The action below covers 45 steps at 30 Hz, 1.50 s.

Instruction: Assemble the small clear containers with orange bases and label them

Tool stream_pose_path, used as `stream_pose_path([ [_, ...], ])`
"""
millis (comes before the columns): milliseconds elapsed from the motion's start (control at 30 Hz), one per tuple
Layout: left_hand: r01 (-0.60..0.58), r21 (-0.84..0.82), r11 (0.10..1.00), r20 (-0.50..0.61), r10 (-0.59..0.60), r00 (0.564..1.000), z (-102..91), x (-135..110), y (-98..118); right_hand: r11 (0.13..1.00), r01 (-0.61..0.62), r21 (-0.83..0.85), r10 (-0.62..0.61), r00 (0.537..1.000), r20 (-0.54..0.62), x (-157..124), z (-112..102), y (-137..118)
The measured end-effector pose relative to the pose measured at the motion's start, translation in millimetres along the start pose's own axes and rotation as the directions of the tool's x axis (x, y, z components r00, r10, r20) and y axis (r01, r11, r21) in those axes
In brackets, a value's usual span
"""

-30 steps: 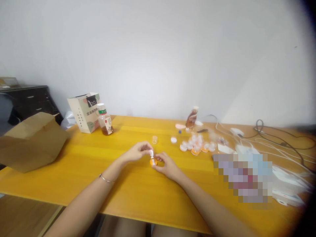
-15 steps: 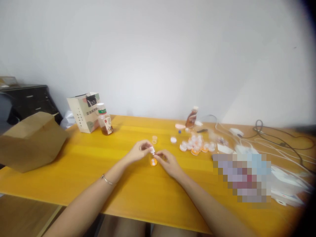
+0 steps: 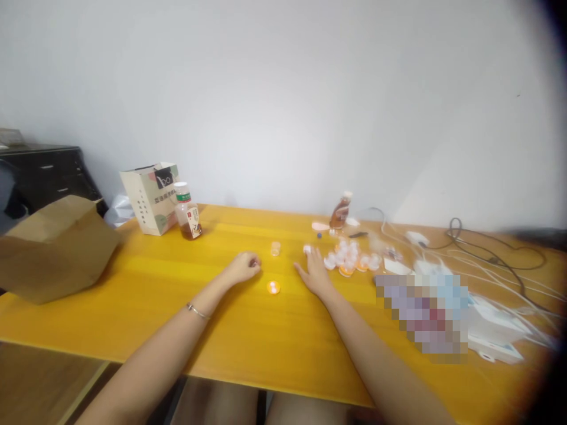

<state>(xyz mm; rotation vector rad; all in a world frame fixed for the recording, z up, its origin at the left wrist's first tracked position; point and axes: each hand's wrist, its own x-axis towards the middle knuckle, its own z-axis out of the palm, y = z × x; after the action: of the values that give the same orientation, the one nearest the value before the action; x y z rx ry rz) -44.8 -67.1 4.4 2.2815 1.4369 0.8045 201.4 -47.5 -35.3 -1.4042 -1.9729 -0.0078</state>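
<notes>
My left hand (image 3: 243, 268) rests low over the table, its fingers curled inward; whatever lies in them is hidden. Fingers stretched and thumb apart, my right hand (image 3: 318, 276) reaches forward, fingertips at a small white round piece (image 3: 307, 249). Between the hands lies an orange disc (image 3: 269, 288) with white on it. Beyond it stands a small clear cup-like piece (image 3: 275, 249). To the right of my right hand is a cluster of small clear and white round containers (image 3: 348, 255), some with orange parts.
A paper bag (image 3: 57, 248) and a printed box bag (image 3: 153, 203) stand left, beside a jar (image 3: 188, 218) with a white cap. A brown bottle (image 3: 341, 211) stands at the back. Cables (image 3: 496, 254) and a blurred-out patch (image 3: 425, 319) occupy the right.
My hands have moved apart from the small white piece they worked on together. The left has drawn back leftward; the right has opened and gone forward and right to the white round piece.
</notes>
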Motion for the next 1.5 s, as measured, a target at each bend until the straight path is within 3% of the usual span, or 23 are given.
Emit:
stream_pose_path([
  [233, -0.015, 0.037, 0.999, -0.009, 0.015, 1.000, -3.7, -4, 1, 0.993, 0.112, -0.024, -0.112, 0.994, 0.001, -1, -10, -10],
  [367, -0.014, 0.063, 0.998, -0.036, 0.016, 0.999, -2.7, -7, 4, 0.987, 0.157, 0.020, -0.158, 0.986, 0.060, -2, -14, -19],
  [500, -0.130, 0.041, 0.991, -0.121, 0.134, 0.984, -1.4, -11, 21, 0.978, 0.143, 0.152, -0.162, 0.979, 0.124, -6, -20, -35],
  [600, -0.278, -0.085, 0.957, -0.040, 0.276, 0.960, -3.3, -16, 40, 0.928, 0.207, 0.309, -0.254, 0.960, 0.122, -11, -28, -52],
  [700, -0.316, -0.196, 0.928, 0.074, 0.335, 0.939, -6.3, -20, 52, 0.867, 0.221, 0.447, -0.300, 0.947, 0.112, -18, -37, -67],
  [833, -0.204, -0.360, 0.911, 0.181, 0.282, 0.942, -8.1, -20, 51, 0.796, 0.146, 0.588, -0.267, 0.956, 0.124, -23, -44, -78],
  [933, -0.056, -0.545, 0.837, 0.202, 0.196, 0.960, -9.0, -17, 45, 0.756, 0.076, 0.651, -0.205, 0.971, 0.125, -23, -45, -80],
  [1100, 0.216, -0.785, 0.580, 0.294, 0.043, 0.955, -14.8, -17, 37, 0.831, -0.004, 0.557, -0.086, 0.987, 0.136, -26, -38, -76],
  [1267, 0.365, -0.888, 0.280, 0.390, 0.038, 0.920, -19.4, -17, 36, 0.896, 0.064, 0.440, -0.216, 0.927, 0.306, -31, -31, -72],
  [1367, 0.408, -0.887, 0.216, 0.427, 0.045, 0.903, -20.5, -17, 38, 0.916, 0.105, 0.387, -0.248, 0.907, 0.341, -33, -29, -72],
  [1500, 0.424, -0.880, 0.215, 0.439, 0.028, 0.898, -20.6, -17, 40, 0.912, 0.099, 0.398, -0.241, 0.915, 0.323, -33, -26, -72],
])
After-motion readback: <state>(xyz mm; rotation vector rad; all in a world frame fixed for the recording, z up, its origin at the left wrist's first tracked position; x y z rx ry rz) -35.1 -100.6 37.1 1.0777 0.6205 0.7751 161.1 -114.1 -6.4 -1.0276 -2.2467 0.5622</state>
